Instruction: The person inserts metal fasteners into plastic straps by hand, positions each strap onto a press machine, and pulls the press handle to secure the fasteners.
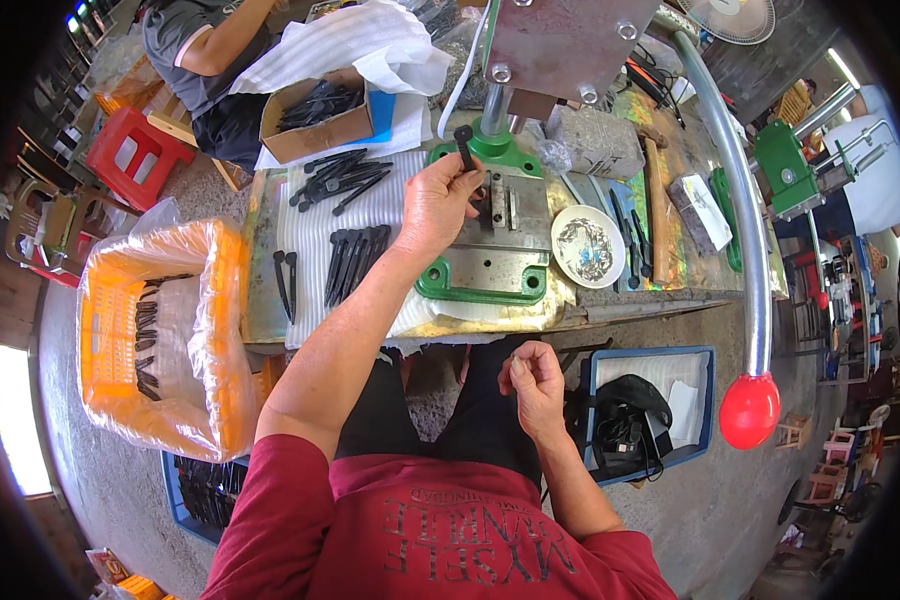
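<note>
My left hand (436, 208) is closed around a slim black part with a rounded end (464, 146), holding it upright over the metal block of a green-based hand press (482, 286). The lower end of that part is hidden by my fingers. Over my lap, my right hand (535, 386) is curled with thumb and fingertips together; whatever may be between them is too small to see. Similar black parts lie left of my arm: a neat row (354, 262), a loose heap (336, 180) and a separate pair (285, 283). Right of the press sits a white bowl (560, 262) of small metal pieces.
A cardboard box (292, 147) of black parts stands behind. At left is an orange crate (95, 340) lined with plastic. A hammer (657, 210) lies right of the bowl. The press lever's red knob (749, 411) hangs low at right, near a blue tray (712, 400). A co-worker (185, 45) sits far left.
</note>
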The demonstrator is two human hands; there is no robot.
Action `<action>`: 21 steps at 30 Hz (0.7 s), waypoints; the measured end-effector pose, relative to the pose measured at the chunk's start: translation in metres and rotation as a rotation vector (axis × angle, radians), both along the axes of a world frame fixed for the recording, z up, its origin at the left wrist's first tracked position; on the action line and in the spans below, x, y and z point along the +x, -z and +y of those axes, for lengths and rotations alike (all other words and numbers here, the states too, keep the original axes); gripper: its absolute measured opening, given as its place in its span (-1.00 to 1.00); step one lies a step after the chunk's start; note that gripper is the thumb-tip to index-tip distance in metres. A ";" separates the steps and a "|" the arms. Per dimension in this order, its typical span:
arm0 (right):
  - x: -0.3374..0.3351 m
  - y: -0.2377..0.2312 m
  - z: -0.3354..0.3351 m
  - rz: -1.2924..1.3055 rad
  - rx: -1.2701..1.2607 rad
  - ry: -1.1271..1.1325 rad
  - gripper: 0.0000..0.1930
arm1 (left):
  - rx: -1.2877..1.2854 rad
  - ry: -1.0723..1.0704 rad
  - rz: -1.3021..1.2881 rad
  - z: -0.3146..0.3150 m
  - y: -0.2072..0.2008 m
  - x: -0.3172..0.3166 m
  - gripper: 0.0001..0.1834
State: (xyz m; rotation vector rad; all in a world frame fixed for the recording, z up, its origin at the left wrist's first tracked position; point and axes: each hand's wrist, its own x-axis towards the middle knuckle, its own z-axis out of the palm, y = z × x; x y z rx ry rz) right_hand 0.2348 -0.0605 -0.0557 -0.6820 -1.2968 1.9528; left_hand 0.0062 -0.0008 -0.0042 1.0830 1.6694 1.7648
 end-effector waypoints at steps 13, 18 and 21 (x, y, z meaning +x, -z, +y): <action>0.003 0.004 0.000 -0.006 -0.006 -0.010 -0.85 | -0.010 -0.049 0.009 0.004 0.002 0.002 -0.88; 0.003 0.003 -0.001 -0.015 0.003 -0.004 -0.88 | -0.034 -0.061 0.034 0.004 0.000 0.003 -0.88; 0.002 0.002 -0.001 -0.002 0.006 -0.006 -0.88 | -0.050 -0.060 0.052 0.003 -0.001 0.004 -0.88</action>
